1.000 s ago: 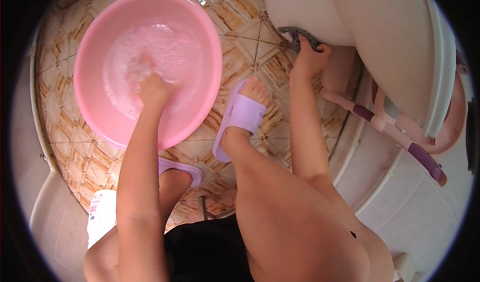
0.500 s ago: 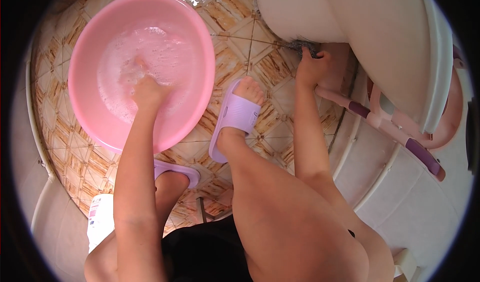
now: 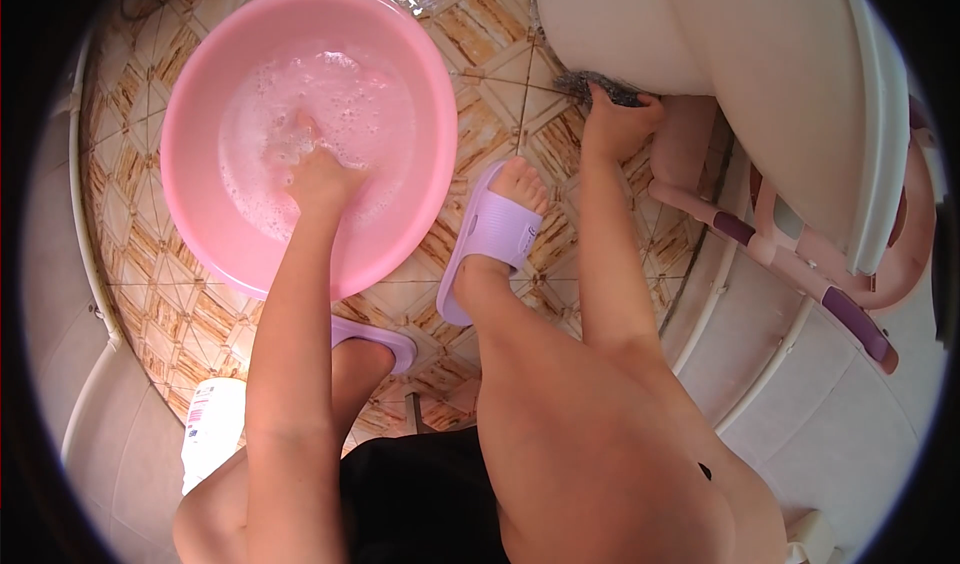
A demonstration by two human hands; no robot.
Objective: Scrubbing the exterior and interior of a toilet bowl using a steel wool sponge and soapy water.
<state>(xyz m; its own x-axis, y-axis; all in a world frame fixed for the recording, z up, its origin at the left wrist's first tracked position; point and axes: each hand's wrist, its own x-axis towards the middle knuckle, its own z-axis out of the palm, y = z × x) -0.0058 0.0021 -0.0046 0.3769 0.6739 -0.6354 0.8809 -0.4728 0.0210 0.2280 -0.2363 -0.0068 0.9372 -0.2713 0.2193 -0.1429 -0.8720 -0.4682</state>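
My left hand [image 3: 325, 181] dips into foamy water in a large pink basin [image 3: 187, 189]. Suds and water cover most of its fingers, so their grip is hidden. Over on the right, my right hand [image 3: 622, 126] is closed around a dark grey scouring pad [image 3: 585, 85], which looks like steel wool. The pad sits low against the foot of a white toilet [image 3: 625, 29], close to the tiled floor.
Patterned brown tiles [image 3: 487, 114] cover the floor. My feet wear lilac slippers [image 3: 505, 227]. A pink and purple plastic frame [image 3: 790, 264] stands beside the toilet. A white bottle [image 3: 213, 429] is at the lower left, near my leg.
The whole view has shifted slightly, so most things sit further right. Relative to the toilet, my right hand and the pad have moved a little to the left along its foot. My left hand stays in the basin.
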